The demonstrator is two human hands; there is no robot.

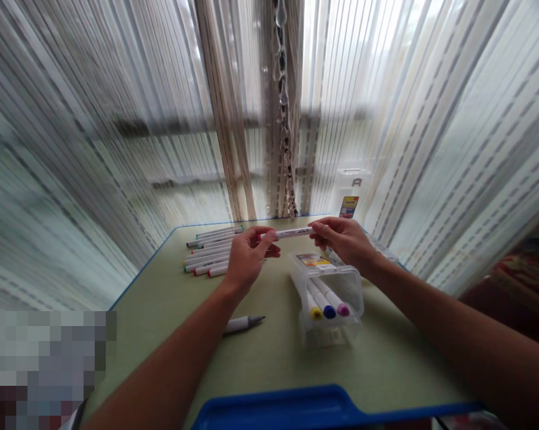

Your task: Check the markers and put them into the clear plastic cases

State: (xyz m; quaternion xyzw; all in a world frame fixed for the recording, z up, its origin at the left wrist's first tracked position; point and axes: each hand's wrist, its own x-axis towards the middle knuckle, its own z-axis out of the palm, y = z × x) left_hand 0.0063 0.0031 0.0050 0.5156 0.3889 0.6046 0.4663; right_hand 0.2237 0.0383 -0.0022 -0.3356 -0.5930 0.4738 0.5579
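Note:
A white marker (293,232) with a pinkish-red end is held level above the table, one end in each hand. My left hand (250,254) pinches the coloured end, while my right hand (345,240) grips the other end between thumb and fingers. Below my right hand lies a clear plastic case (299,280) with its opening toward me. Inside it are a yellow-ended marker (315,312), a blue-ended marker (328,310) and a pink-ended marker (342,308). Beyond my left hand, several white markers (209,261) lie in a row.
A grey-tipped marker (245,323) lies near my left forearm, partly hidden by it. The pale green table (260,358) has a blue tray edge (273,412) in front. A clear container with a yellow label (349,206) stands at the back right, before string curtains (162,119).

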